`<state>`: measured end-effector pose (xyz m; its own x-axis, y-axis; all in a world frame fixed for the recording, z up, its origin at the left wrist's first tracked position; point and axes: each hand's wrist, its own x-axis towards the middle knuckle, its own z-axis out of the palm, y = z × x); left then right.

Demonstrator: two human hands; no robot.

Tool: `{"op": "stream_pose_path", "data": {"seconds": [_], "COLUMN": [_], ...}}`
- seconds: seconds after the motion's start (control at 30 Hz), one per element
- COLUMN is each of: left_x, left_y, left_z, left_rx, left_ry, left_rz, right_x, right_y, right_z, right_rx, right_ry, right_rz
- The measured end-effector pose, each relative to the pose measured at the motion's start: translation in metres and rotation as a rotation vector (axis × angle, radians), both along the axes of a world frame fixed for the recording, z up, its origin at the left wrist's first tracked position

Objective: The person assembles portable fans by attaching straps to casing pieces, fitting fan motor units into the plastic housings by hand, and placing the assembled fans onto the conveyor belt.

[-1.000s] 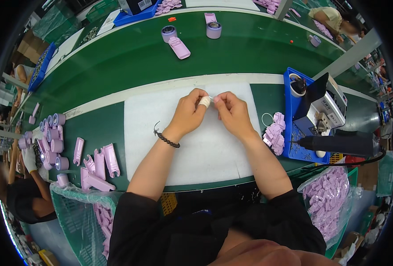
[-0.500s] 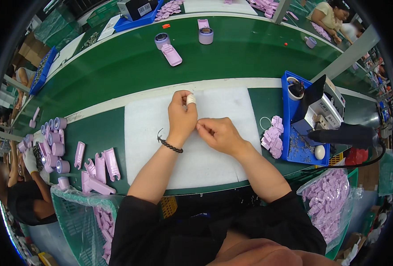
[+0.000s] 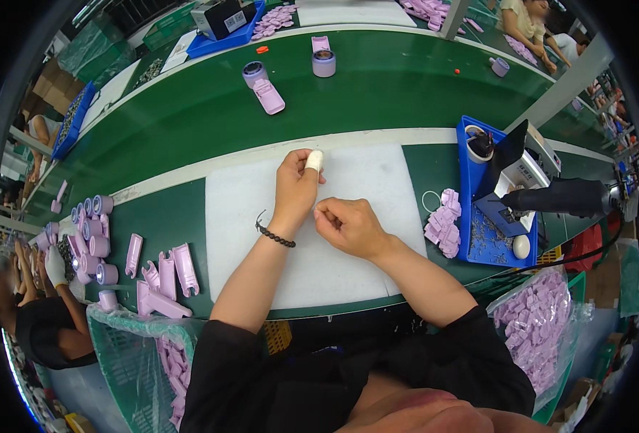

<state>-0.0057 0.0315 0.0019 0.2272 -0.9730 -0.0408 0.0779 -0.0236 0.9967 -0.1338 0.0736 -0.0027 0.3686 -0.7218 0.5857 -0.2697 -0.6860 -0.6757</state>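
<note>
Wrap (image 3: 315,160), white, covers the end of the thumb on my left hand (image 3: 296,186), over the far half of a white sheet (image 3: 240,206). Left fingers are curled in behind the thumb; cannot tell whether they pinch anything. Right hand (image 3: 349,226) sits just beside and nearer to me, fingers bent, thumb and forefinger drawn together near the base of my left thumb. Cannot tell whether those fingertips touch it or grip something thin. Dark beaded bracelet (image 3: 276,237) circles my left wrist.

Surroundings: the sheet lies on a green tabletop (image 3: 162,209). Left of it, long pink shells (image 3: 185,268); farther left, a cluster of round lilac-pink housings (image 3: 99,247). Right of it, a heap of small pink pieces (image 3: 443,227), beside a blue tray (image 3: 465,189). The tray carries small metal bits (image 3: 487,239), a black-and-white box (image 3: 505,172) and a white rounded object (image 3: 521,247). A black handheld tool (image 3: 565,197) extends over the tray. Beyond the tabletop, a pink assembly with a round end (image 3: 269,96) lies on a green strip (image 3: 182,115). Lower left, a green crate (image 3: 114,361) with a plastic liner.
</note>
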Motion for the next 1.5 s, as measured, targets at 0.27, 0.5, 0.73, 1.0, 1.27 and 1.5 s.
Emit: {"op": "stream_pose_path", "data": {"seconds": [0.27, 0.5, 0.73, 1.0, 1.27, 1.5], "left_x": [0.006, 0.006, 0.009, 0.008, 0.008, 0.009], "left_y": [-0.001, -0.002, -0.006, -0.004, -0.003, -0.003], "left_z": [0.0, 0.005, -0.004, 0.003, -0.008, -0.005], "left_rx": [-0.002, 0.093, 0.085, 0.087, -0.082, -0.076], "left_ry": [-0.269, -0.163, -0.157, -0.145, -0.292, -0.383], "left_rz": [-0.089, -0.087, -0.083, 0.027, 0.024, 0.009], "right_x": [0.003, 0.003, -0.001, -0.001, -0.008, -0.007], "right_y": [-0.002, 0.002, 0.004, 0.003, 0.0, 0.002], "right_z": [-0.002, -0.003, 0.0, 0.002, 0.002, 0.006], "right_rx": [-0.049, -0.059, 0.007, 0.416, 0.411, 0.372], "right_ry": [-0.014, 0.02, 0.0, -0.168, -0.09, -0.108], "right_rz": [-0.059, -0.051, 0.019, 0.1, 0.114, 0.132]}}
